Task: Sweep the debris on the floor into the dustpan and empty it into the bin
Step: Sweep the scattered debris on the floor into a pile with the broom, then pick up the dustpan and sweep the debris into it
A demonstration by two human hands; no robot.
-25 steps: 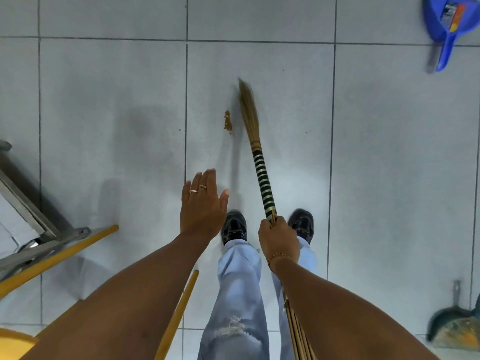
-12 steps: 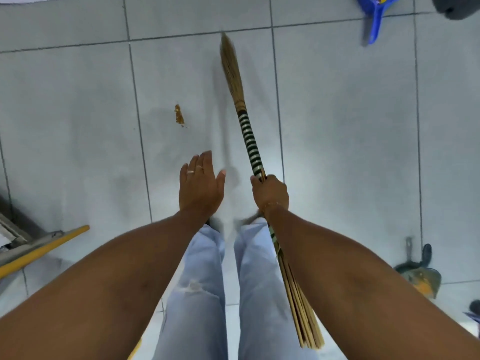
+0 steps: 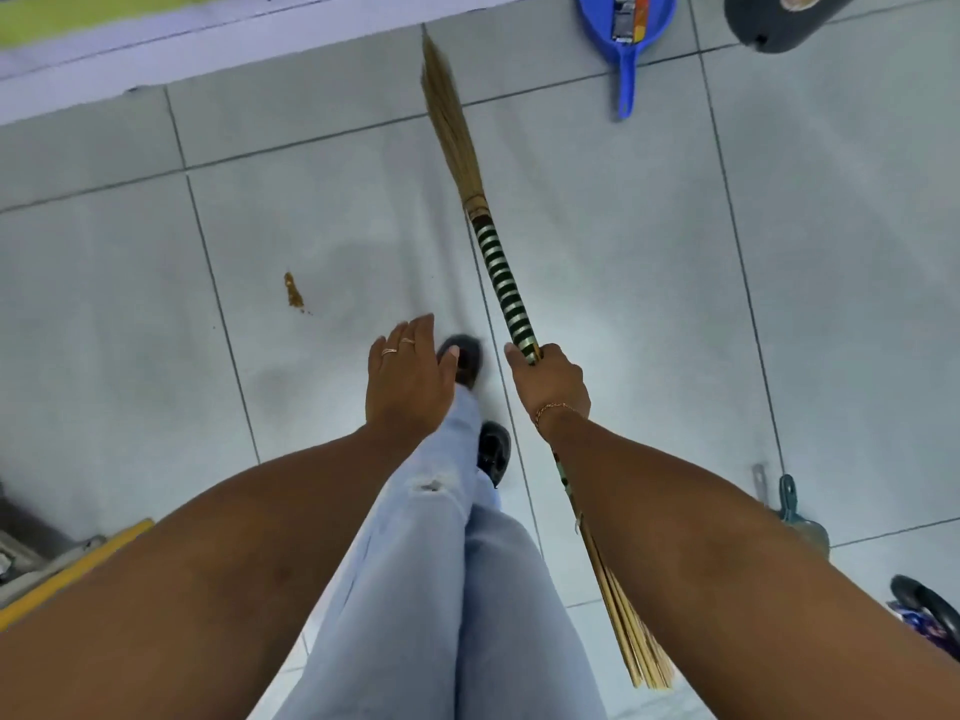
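Observation:
A small brown pile of debris (image 3: 293,293) lies on the grey tiled floor, left of centre. My right hand (image 3: 550,381) grips a straw broom (image 3: 501,283) by its green-and-silver striped handle; the bristle tip points away towards the wall, right of the debris and apart from it. My left hand (image 3: 408,379) hovers flat and empty with fingers apart, above my forward shoe. A blue dustpan (image 3: 626,23) lies at the top right, handle towards me. A dark grey bin (image 3: 779,18) is partly in view at the top right corner.
A white and green wall base (image 3: 156,39) runs across the top left. A yellow-edged metal frame (image 3: 62,569) sits at the lower left. A second dark green dustpan (image 3: 802,522) lies at the right, partly behind my arm. My legs and black shoes stand in the middle.
I have stepped forward: the debris now lies further left and nearer, the wall, dustpan and bin have come into view. The broom has swung right, away from the debris.

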